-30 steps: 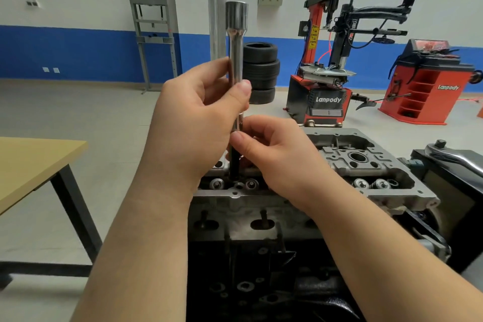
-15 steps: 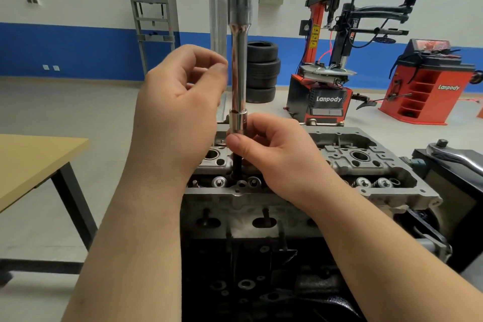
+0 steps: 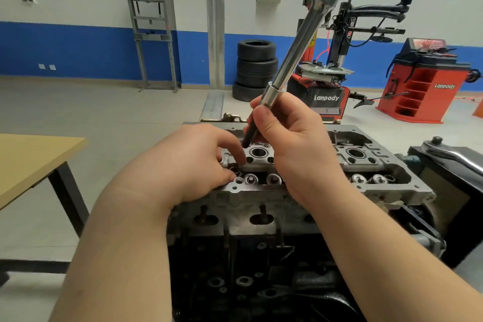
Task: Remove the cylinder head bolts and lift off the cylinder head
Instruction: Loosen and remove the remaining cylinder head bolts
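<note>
The grey aluminium cylinder head [image 3: 386, 165] sits on the dark engine block [image 3: 235, 269] in front of me. My right hand [image 3: 295, 144] grips a long chrome socket extension [image 3: 300, 42] near its lower end. The bar leans up and to the right. Its dark lower tip [image 3: 248, 136] hangs just above the head's left part, clear of the surface. My left hand [image 3: 190, 165] rests low on the head's left end, fingers curled down around a dark ring at a hole; whether it pinches anything is hidden.
A wooden table [image 3: 31, 159] stands at the left. A chrome ratchet [image 3: 454, 154] lies on a black stand right of the engine. Behind are stacked tyres [image 3: 256, 68], a tyre changer [image 3: 326, 97] and a red wheel balancer [image 3: 423, 86].
The extension bar has come up out of the head and tipped from upright to leaning right. My left hand left the bar and dropped onto the head's left end.
</note>
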`<action>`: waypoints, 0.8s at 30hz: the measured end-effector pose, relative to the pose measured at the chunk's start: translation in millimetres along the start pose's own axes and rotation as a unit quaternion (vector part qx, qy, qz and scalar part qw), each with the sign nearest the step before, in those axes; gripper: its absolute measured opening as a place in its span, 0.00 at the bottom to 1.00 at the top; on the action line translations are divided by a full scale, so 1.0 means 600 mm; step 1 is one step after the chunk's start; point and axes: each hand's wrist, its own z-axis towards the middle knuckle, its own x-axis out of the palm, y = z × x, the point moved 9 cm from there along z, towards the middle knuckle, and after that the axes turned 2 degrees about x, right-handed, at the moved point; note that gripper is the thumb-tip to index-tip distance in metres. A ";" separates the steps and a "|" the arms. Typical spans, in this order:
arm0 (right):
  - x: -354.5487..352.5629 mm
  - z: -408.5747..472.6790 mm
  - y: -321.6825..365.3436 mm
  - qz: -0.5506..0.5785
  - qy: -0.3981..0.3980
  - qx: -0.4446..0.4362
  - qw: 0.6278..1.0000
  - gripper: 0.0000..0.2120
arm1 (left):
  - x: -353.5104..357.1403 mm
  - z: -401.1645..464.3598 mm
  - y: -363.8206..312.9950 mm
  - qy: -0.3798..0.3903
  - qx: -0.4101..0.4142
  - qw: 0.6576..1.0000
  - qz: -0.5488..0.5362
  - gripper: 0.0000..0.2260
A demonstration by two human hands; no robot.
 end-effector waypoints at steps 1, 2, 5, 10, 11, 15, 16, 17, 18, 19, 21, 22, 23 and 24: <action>0.001 0.000 -0.001 -0.001 -0.001 0.002 1.000 0.05 | 0.001 0.002 0.000 0.001 0.003 1.000 -0.002 0.12; 0.000 0.000 -0.001 0.000 -0.003 0.004 1.000 0.05 | 0.003 0.004 0.000 0.003 0.007 1.000 -0.003 0.13; -0.001 0.001 -0.004 0.007 -0.009 0.012 1.000 0.05 | 0.009 0.010 0.003 0.016 0.013 1.000 -0.007 0.14; -0.004 0.002 -0.012 0.020 -0.012 0.036 0.999 0.06 | 0.012 0.017 0.007 0.029 0.019 0.999 -0.005 0.14; -0.004 0.002 -0.012 0.020 -0.011 0.039 0.999 0.06 | 0.012 0.019 0.006 0.031 0.022 0.999 0.001 0.13; -0.004 0.001 -0.012 0.018 -0.008 0.044 0.999 0.07 | 0.013 0.021 0.003 0.026 0.036 0.999 0.006 0.11; -0.003 0.001 -0.012 0.016 -0.007 0.044 0.999 0.06 | 0.014 0.020 0.000 0.023 0.042 0.999 0.008 0.11; -0.003 0.001 -0.012 0.015 -0.007 0.045 0.999 0.06 | 0.014 0.020 -0.003 0.021 0.048 0.999 0.012 0.11; -0.003 0.001 -0.011 0.012 -0.008 0.045 0.999 0.06 | 0.014 0.019 -0.007 0.019 0.055 0.998 0.018 0.12; -0.003 0.001 -0.011 0.010 -0.008 0.045 0.999 0.06 | 0.014 0.018 -0.010 0.018 0.061 0.998 0.026 0.12; -0.004 0.002 -0.010 0.010 -0.010 0.042 0.999 0.06 | 0.013 0.016 -0.013 0.017 0.071 0.997 0.038 0.13; -0.004 0.002 -0.010 0.013 -0.011 0.041 0.999 0.06 | 0.012 0.014 -0.013 0.015 0.074 0.996 0.040 0.12; -0.004 0.001 -0.009 0.016 -0.011 0.040 0.999 0.06 | 0.009 0.013 -0.013 0.009 0.077 0.996 0.038 0.11; -0.004 0.001 -0.009 0.019 -0.012 0.041 0.999 0.06 | 0.004 0.011 -0.013 -0.001 0.080 0.996 0.033 0.10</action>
